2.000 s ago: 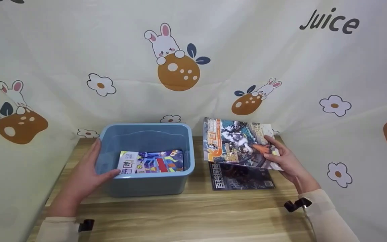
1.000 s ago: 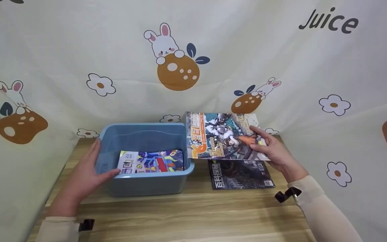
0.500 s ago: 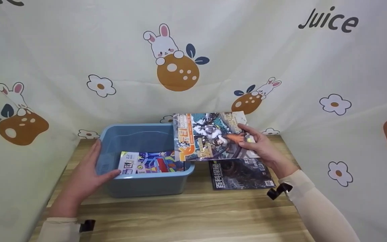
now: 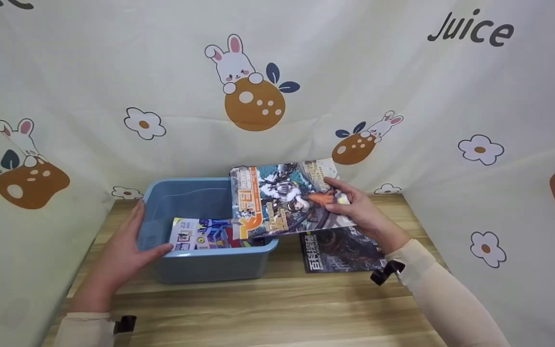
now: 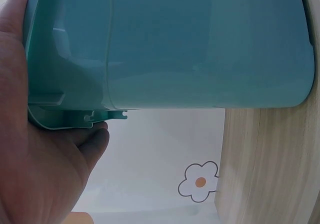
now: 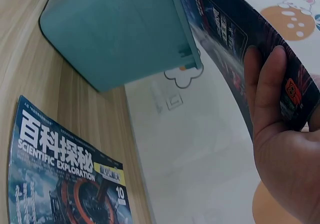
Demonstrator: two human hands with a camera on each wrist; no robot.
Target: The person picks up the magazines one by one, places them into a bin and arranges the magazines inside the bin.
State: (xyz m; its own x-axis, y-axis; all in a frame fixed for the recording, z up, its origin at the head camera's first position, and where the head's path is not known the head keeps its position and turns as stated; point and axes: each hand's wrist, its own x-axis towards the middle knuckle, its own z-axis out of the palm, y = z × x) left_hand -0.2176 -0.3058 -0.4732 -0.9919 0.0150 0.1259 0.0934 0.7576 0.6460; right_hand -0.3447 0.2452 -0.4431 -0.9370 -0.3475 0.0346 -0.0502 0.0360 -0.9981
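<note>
A magazine (image 4: 287, 197) with a colourful cover and an orange title strip is held up by my right hand (image 4: 359, 209), thumb on the cover and fingers beneath. Its left part overhangs the right side of a blue plastic bin (image 4: 210, 267). In the right wrist view the fingers (image 6: 268, 89) press on the magazine's dark underside (image 6: 225, 24). My left hand (image 4: 121, 250) holds the bin at its front left corner, thumb at the front rim and fingers along the left side. Inside the bin lies a bright illustrated magazine (image 4: 186, 233), partly hidden by the held one.
A dark "Scientific Exploration" magazine (image 4: 340, 255) lies on the wooden table (image 4: 258, 308) to the right of the bin, partly under my right hand in the head view. A printed curtain (image 4: 162, 58) with rabbits and flowers closes off the back and both sides.
My right hand has carried the magazine leftward from above the dark one until it partly covers the bin's opening. My left hand and the bin have stayed in place.
</note>
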